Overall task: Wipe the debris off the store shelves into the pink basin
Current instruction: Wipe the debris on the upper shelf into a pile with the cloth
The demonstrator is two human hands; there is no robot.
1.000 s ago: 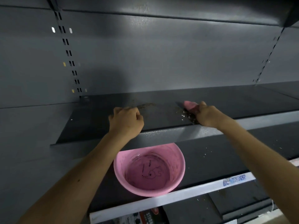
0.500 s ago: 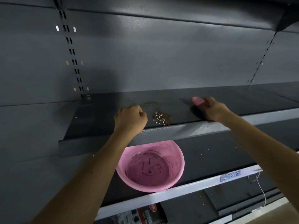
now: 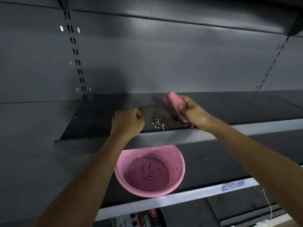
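Dim light, dark grey store shelving. A person faces it with both bare forearms raised to the upper shelf (image 3: 101, 118).

Left hand (image 3: 128, 121): knuckles up, fingers curled into a fist, resting on the shelf surface at the front lip. Nothing shows inside the fist.

Right hand (image 3: 191, 110): fingers and thumb wrapped round a rolled pink cloth (image 3: 173, 99). The cloth's far end pokes out toward the back panel (image 3: 164, 63). Its near end reaches down toward the shelf, but contact cannot be made out. This hand is slightly blurred.

The hands are apart, with the debris pile (image 3: 159, 122) between them. It is a small heap of pale and brown bits close to the front edge, just beside the left fist. A thinner brown smear of dust (image 3: 147, 106) lies farther back. A few pale flecks sit at the lip under the right wrist.

The pink basin (image 3: 178, 163) stands on the lower shelf (image 3: 221, 161), below the upper shelf's front lip and under the gap between the hands. That lip hides its back rim. A black line drawing marks the inside bottom; anything else in it is too small to tell.

Pale crumbs are scattered on the lower shelf right of the basin. The light grey front rail (image 3: 180, 199) carries a blue price label (image 3: 233, 185) toward the right. A slotted upright (image 3: 77, 51) runs up the back panel at left. A thin pale string (image 3: 268, 205) hangs at lower right. Printed packaging (image 3: 144, 218) sits below the rail, its text unreadable.
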